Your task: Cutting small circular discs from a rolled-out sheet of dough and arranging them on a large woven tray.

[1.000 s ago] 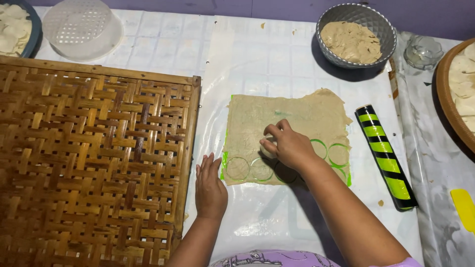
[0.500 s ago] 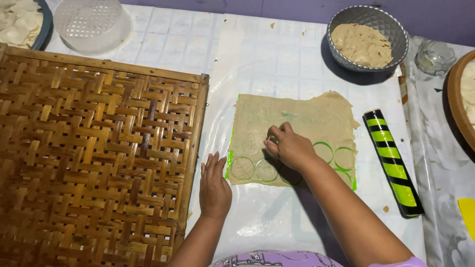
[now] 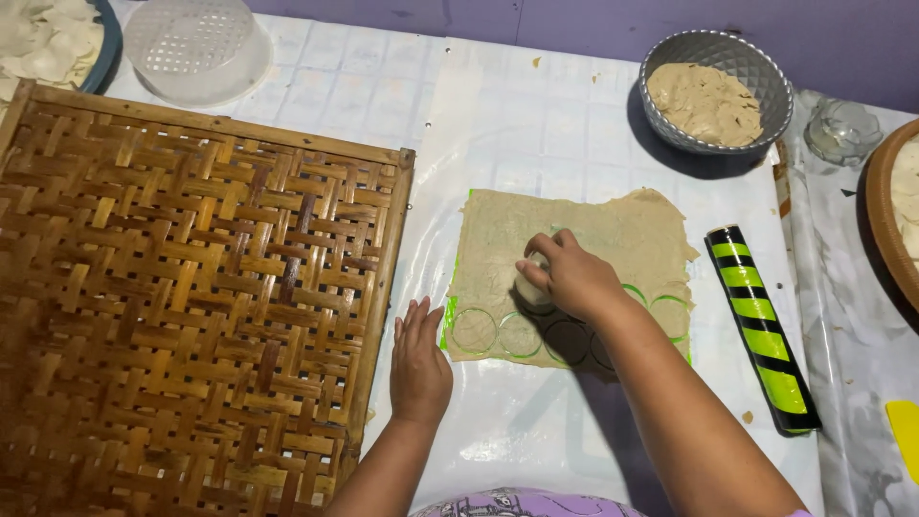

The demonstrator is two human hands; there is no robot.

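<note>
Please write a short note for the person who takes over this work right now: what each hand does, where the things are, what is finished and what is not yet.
Right hand: closed on a small round cutter, pressing it into the dough sheet.
Left hand: flat on the table beside the sheet's left edge, holding nothing.
Done: a row of circles is cut along the sheet's near edge, not lifted out.
Left: the upper part of the sheet is uncut.
Nearby: woven bamboo tray at left, striped rolling pin at right, bowl of dough behind.

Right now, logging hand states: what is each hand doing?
Left hand: open, flat on the table.
Right hand: closed on round cutter, on dough sheet.
</note>
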